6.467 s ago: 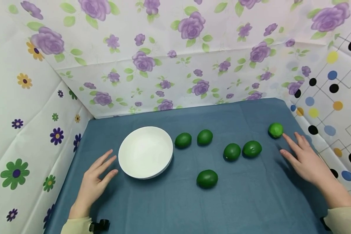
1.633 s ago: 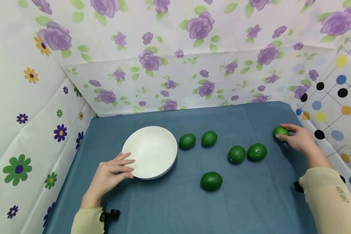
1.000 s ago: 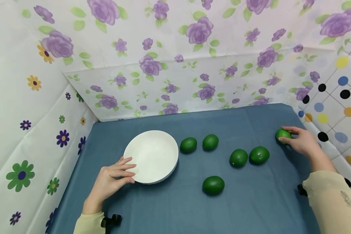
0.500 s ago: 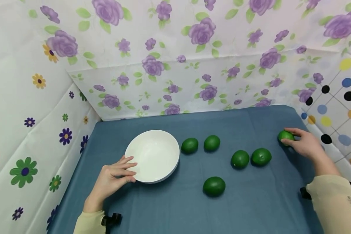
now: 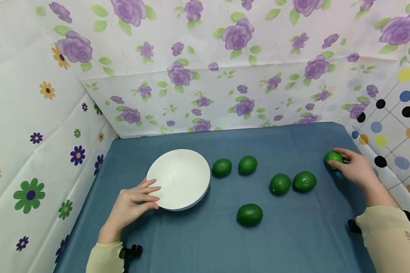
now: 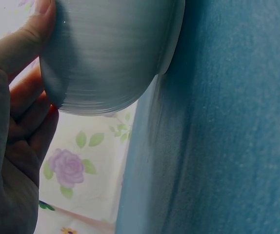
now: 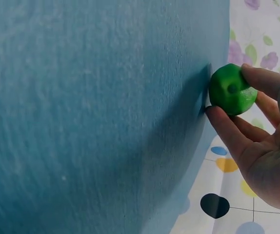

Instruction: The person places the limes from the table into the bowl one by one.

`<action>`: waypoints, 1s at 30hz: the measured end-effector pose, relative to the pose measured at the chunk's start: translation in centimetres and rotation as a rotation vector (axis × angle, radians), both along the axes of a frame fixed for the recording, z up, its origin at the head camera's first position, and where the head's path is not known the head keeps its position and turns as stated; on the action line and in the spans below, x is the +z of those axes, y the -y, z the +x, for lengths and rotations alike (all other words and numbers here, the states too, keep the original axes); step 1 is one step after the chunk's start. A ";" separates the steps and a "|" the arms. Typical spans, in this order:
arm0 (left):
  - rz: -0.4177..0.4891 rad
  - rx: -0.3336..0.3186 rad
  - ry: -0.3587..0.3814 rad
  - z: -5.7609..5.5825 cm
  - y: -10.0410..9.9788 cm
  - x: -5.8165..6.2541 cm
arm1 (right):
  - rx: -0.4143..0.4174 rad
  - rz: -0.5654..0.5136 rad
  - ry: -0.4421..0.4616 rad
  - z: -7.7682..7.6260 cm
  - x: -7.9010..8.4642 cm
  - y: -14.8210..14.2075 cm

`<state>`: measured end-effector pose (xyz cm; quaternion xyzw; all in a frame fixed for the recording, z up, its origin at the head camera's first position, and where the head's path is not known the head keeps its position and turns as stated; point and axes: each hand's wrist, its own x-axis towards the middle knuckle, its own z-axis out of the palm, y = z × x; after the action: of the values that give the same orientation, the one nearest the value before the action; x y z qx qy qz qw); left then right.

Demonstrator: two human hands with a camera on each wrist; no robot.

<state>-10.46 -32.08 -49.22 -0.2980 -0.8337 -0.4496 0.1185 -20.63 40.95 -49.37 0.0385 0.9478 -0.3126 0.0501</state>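
1. Head view: right hand [image 5: 353, 168] has thumb and fingers round the green lime [image 5: 332, 159], so that grasp looks made!
2. Left hand [image 5: 131, 204] pinches the rim of the white bowl [image 5: 181, 179], just beside its palm.
3. Inside the bowl, no fruit shows.
4. Remaining, seemingly: five dark-green fruits [image 5: 249, 215], untouched between the hands on the tabletop [image 5: 205, 246].
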 end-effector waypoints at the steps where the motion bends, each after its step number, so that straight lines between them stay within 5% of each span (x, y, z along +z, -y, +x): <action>1: 0.003 0.000 -0.003 0.0 0.0 -0.1 | -0.001 0.003 -0.006 0.0 0.0 0.0; 30: 0.005 0.011 0.013 0.0 0.0 0.0 | -0.025 -0.100 -0.077 1.2 2.2 4.2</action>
<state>-10.48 -32.04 -49.26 -0.2901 -0.8349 -0.4531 0.1163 -19.43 36.70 -47.14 0.0359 0.9317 -0.3612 0.0113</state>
